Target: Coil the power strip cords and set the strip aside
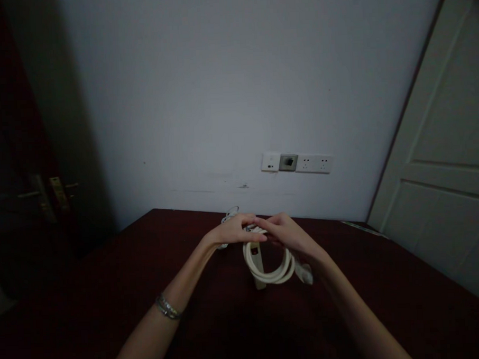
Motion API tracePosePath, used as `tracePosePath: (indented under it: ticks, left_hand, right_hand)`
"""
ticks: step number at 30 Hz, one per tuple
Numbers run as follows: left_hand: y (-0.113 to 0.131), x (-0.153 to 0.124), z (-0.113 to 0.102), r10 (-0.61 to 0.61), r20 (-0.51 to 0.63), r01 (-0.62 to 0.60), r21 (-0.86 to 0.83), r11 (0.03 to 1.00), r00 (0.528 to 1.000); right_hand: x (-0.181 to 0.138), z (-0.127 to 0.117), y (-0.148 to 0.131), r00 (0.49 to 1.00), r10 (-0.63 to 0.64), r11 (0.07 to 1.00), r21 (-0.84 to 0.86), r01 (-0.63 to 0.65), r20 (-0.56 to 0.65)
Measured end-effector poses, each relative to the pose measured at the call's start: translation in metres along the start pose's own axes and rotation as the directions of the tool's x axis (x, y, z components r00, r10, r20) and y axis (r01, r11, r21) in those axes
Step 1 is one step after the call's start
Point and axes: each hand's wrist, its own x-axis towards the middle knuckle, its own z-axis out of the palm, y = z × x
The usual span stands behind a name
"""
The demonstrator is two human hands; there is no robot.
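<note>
A white cable (pixel 272 273) wound into a coil hangs between my two hands above a dark red table (pixel 109 291). My left hand (pixel 234 231) grips the top of the coil, fingers closed over it. My right hand (pixel 284 231) meets it from the right, fingers closed on the same top part of the coil. A white power strip (pixel 257 258) shows through the loop, and a plug end (pixel 306 273) hangs at the coil's lower right. A loose bit of the cable (pixel 230 214) sticks out behind my left hand. My left wrist wears a bracelet (pixel 168 307).
A white wall stands behind the table with a row of sockets (pixel 296 162). A white door (pixel 445 154) is at the right. At the left is a dark door with brass handles (pixel 53 193). A thin flat object (pixel 363 228) lies at the table's far right edge.
</note>
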Motion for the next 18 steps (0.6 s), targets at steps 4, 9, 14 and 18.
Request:
tracePosePath:
  ticks: [4,9,14,18]
  left_hand:
    - [0.009,-0.003,-0.001,0.002,0.036,0.000,-0.044,0.999,0.999]
    - [0.013,-0.006,-0.003,-0.075,0.006,0.075,-0.078,0.994,0.997]
    - [0.013,-0.003,0.003,-0.204,0.067,0.213,-0.167,0.963,0.977]
    - [0.022,-0.003,0.009,-0.186,0.058,0.194,-0.198,0.961,0.981]
  right_hand:
    - [-0.002,0.005,-0.004,0.998,-0.017,0.997,-0.073,0.012,-0.063]
    - [-0.002,0.010,-0.005,0.968,-0.170,0.972,-0.192,0.135,-0.185]
    - [-0.009,0.006,-0.012,0.932,-0.297,0.944,-0.208,0.255,-0.208]
    - [-0.013,0.003,-0.017,0.925,-0.329,0.915,-0.307,0.261,-0.192]
